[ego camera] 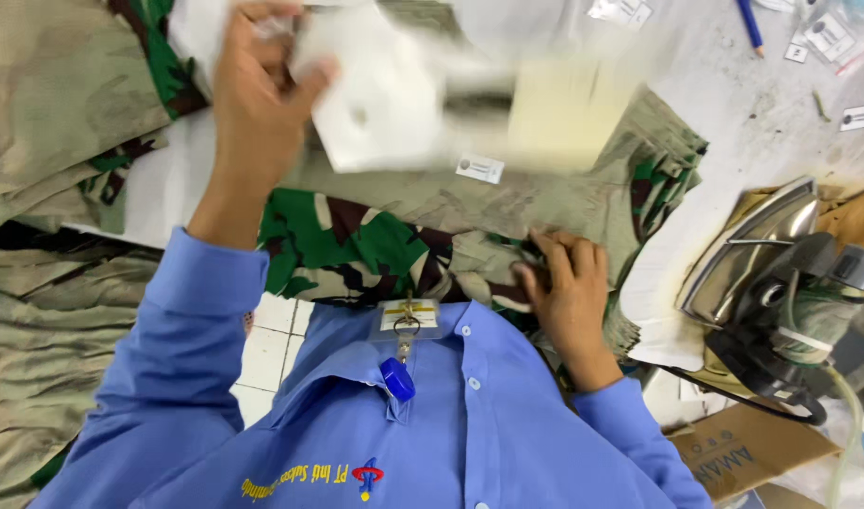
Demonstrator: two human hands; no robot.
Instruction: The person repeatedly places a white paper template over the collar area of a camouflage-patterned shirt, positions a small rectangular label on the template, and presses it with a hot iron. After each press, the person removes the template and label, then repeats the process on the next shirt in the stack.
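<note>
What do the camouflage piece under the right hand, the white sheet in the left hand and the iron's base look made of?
Camouflage piece: woven cloth, matte, judging by its soft folds and creases.
White sheet, held by the left hand: probably thin paper or stiff card, flat and matte; motion blur leaves it open.
Iron: its base looks like polished metal, bright and reflective.
The right hand presses on the cloth.

I see a flat white sheet of stiff card or paper (385, 90), blurred, raised above the table at the upper middle. Below it lies a folded stack of camouflage-print cloth pieces in green, brown and tan (423, 236), spread flat across the white table, its near edge toward me.
</note>
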